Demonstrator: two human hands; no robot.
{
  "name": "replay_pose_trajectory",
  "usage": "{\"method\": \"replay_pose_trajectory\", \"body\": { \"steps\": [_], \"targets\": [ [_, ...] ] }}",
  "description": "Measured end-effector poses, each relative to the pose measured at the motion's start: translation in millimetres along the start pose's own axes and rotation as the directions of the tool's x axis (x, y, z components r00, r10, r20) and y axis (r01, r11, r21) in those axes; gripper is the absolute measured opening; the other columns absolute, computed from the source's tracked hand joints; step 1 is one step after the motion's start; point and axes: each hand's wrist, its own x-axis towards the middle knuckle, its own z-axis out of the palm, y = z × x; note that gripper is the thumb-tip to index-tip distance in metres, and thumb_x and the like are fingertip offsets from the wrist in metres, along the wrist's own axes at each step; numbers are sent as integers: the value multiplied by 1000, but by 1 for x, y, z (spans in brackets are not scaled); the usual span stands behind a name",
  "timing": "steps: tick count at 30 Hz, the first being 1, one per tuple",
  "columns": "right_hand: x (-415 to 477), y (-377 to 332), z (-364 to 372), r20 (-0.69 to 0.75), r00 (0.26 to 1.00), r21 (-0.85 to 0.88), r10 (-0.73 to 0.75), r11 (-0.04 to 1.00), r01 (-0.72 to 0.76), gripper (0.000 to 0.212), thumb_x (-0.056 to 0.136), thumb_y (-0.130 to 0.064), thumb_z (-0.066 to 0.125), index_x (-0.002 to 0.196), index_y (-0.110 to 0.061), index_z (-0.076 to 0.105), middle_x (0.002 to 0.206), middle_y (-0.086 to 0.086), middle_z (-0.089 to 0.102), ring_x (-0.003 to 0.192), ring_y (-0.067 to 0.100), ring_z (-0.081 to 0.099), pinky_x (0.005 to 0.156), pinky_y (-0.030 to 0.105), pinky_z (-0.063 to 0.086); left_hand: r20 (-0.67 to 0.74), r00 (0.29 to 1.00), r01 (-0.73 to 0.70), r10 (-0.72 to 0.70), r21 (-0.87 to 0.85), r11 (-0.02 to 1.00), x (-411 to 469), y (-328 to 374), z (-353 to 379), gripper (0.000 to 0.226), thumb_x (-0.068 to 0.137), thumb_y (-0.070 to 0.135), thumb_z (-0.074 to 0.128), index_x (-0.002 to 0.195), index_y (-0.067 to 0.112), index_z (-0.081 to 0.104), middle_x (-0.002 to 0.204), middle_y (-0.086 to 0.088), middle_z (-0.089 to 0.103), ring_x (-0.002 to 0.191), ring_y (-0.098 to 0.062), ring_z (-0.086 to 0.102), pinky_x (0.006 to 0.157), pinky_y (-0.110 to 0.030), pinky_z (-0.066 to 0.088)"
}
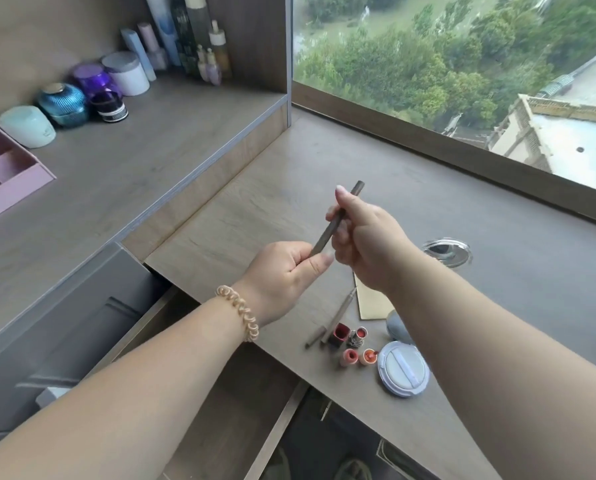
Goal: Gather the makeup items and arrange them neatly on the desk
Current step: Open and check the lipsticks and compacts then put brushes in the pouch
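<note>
Above the wooden desk (497, 271) I hold a thin grey-brown makeup pencil (334, 223) with both hands. My left hand (282, 275) pinches its lower end and my right hand (369, 237) grips its upper half. Near the desk's front edge lie two thin pencils (331, 323), a red square lipstick (339, 336), a silver-based lipstick (358, 336), two small round pink and orange pots (358, 356), and a round white cushion compact (403, 372). A tan card (372, 306) and a grey pebble-shaped thing (396, 327) lie partly under my right forearm.
A round metal grommet (447, 251) sits in the desk by the window sill. On the raised shelf at left stand jars, bottles and tubes (123, 77) and a pink compartment box (5, 178). An open drawer (220, 427) lies below the desk front.
</note>
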Motion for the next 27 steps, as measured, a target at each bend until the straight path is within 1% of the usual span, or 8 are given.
{"method": "replay_pose_trajectory", "body": {
  "steps": [3, 6, 10, 15, 19, 22, 24, 27],
  "targets": [
    [-6, 9, 0, -199, 980, -103, 12, 994, -33, 34, 93, -30, 47, 64, -14, 52, 37, -3, 33, 33, 12, 25, 36, 21, 18, -26, 1000, 8, -6, 68, 998, -4, 5, 12, 48, 88, 47, 43, 51, 19, 30, 48, 9, 27, 47, -11, 28, 49, -30, 25],
    [-13, 10, -1, -363, 931, -111, -25, 994, -16, 31, 90, -24, 48, 60, -16, 51, 44, -2, 42, 39, 14, 36, 42, 24, 29, -24, 999, 37, -36, 50, 998, -4, 18, 23, 47, 86, 47, 40, 51, 19, 27, 49, 8, 25, 48, -13, 25, 51, -33, 24],
    [-11, -1, -4, -495, 864, -72, -94, 995, 67, 24, 88, -21, 44, 65, -18, 46, 64, 1, 47, 64, 25, 49, 65, 35, 46, 49, 990, 141, -134, -202, 969, 7, 39, 33, 41, 82, 43, 43, 49, 21, 30, 49, 4, 28, 48, -14, 23, 50, -31, 21],
    [-3, -20, -1, -502, 855, -221, -130, 975, 18, 21, 89, -18, 44, 69, -14, 40, 66, 3, 38, 65, 26, 40, 61, 31, 34, 84, 974, 225, -209, -436, 872, 19, 60, 30, 48, 97, 21, 40, 50, 22, 29, 41, 11, 23, 36, -7, 19, 38, -22, 17],
    [19, -55, -101, -747, 647, -177, -153, 984, 28, 26, 86, -33, 37, 63, -26, 31, 62, -8, 33, 51, 10, 33, 47, 26, 32, 193, 972, 230, -134, -662, 713, -28, 55, 15, 45, 93, 27, 36, 50, 18, 26, 44, 2, 19, 41, -15, 15, 43, -30, 11],
    [4, -79, -162, -844, 493, -157, -213, 976, 152, 28, 79, -46, 44, 63, -25, 35, 58, -11, 36, 47, 9, 32, 41, 22, 25, 171, 941, 329, -291, -651, 683, -57, 20, 10, 44, 89, 35, 44, 52, 16, 32, 48, -1, 21, 43, -15, 20, 46, -29, 15],
    [-9, -76, -139, -758, 581, -170, -296, 950, 262, 31, 89, -45, 51, 67, -23, 45, 62, -7, 47, 48, 10, 40, 42, 21, 29, 120, 899, 397, -421, -627, 670, -54, 1, 14, 42, 95, 31, 45, 57, 13, 42, 51, -1, 25, 44, -13, 22, 46, -28, 15],
    [-17, -38, -82, -391, 776, -413, -495, 848, 333, 18, 95, -25, 53, 79, -17, 58, 66, 4, 58, 45, 7, 51, 44, 22, 40, 64, 847, 477, -527, -527, 703, -37, -12, 22, 29, 97, 21, 43, 73, 9, 54, 50, 2, 33, 42, -10, 27, 41, -22, 19]
  ]
}}
